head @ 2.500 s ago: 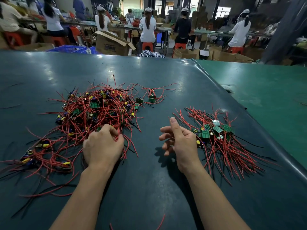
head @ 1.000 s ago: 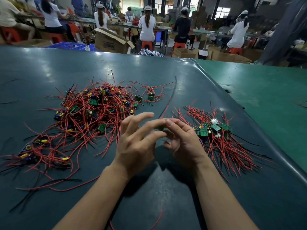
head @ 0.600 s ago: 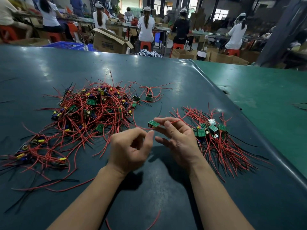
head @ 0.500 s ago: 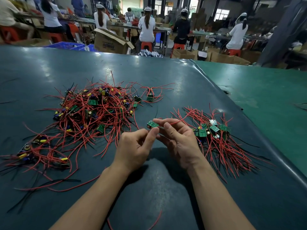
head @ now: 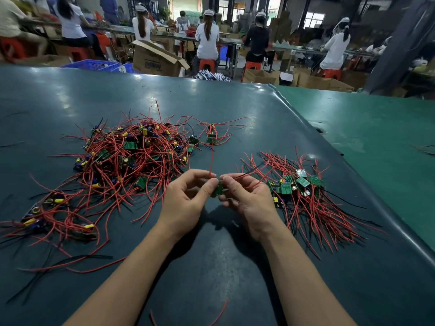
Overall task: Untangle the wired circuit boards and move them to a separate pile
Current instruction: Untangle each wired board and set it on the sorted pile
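A small green circuit board [head: 219,188] with red wires is held above the dark table [head: 211,267], between both hands. My left hand [head: 187,201] pinches its left edge and one red wire that stands upward. My right hand [head: 247,198] pinches its right side, with wires trailing to the right. A big tangled pile of wired boards [head: 127,161] lies to the left. The sorted pile [head: 303,198] lies to the right, its boards together and its wires fanned toward me.
A smaller clump of boards and wires [head: 47,222] lies at the near left. Loose red and black wires [head: 70,264] lie by the near edge. A green table [head: 376,142] adjoins on the right. Seated workers and cardboard boxes [head: 157,58] fill the background.
My left hand left the tangled pile with one board and met my right hand at the centre. Both hands now pinch that board, turned more upright than half a second ago.
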Tool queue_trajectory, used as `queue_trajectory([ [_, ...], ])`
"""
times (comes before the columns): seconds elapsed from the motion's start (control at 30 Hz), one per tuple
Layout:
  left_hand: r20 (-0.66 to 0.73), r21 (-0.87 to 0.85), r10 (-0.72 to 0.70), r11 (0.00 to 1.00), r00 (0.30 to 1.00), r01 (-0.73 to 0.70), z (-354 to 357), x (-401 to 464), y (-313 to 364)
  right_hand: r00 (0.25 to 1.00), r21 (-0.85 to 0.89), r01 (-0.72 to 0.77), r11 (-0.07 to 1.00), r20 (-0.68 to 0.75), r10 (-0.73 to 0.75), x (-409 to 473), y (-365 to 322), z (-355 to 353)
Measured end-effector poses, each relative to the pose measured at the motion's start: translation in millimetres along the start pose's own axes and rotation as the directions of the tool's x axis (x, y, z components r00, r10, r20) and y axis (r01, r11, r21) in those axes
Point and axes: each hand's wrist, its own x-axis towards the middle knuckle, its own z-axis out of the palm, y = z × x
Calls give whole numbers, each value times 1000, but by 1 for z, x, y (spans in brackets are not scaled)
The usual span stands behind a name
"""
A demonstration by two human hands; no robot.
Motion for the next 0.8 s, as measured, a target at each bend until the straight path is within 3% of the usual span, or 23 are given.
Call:
queue_trajectory([
  [0.13, -67, 13, 59, 998, 996, -58, 2, -3, 3, 988, 106, -19, 994, -149, 35, 2, -4, -2],
  [0.27, 175, 113, 252, 955, 952, -273, 4, -12, 3, 971, 209, -61, 976, -213, 106, 4, -4, -4],
  [0.33, 172, 17, 207, 977, 963, -213, 2, -9, 2, 969, 237, -80, 968, -209, 131, 4, -5, -5],
  [0.43, -25, -103, 13, 995, 1000, -15, 0, 1, 1, 975, 245, -105, 964, -167, 149, 4, -5, -5],
  [0.47, -31, -202, -90, 976, 995, 82, -1, 3, 2, 978, 231, -115, 966, -143, 150, 3, -5, -4],
  [0.53, 102, -288, -225, 926, 969, 245, -1, 4, 2, 985, 175, -132, 976, -89, 149, 2, -2, -3],
  [0.63, 221, -212, -232, 937, 947, 279, 0, 0, -1, 987, 106, -156, 982, -12, 158, -1, -1, 0],
  [0.8, 16, -409, -321, 862, 947, 299, -2, 7, 0, 990, 181, -35, 983, 139, 10, -1, 0, -3],
])
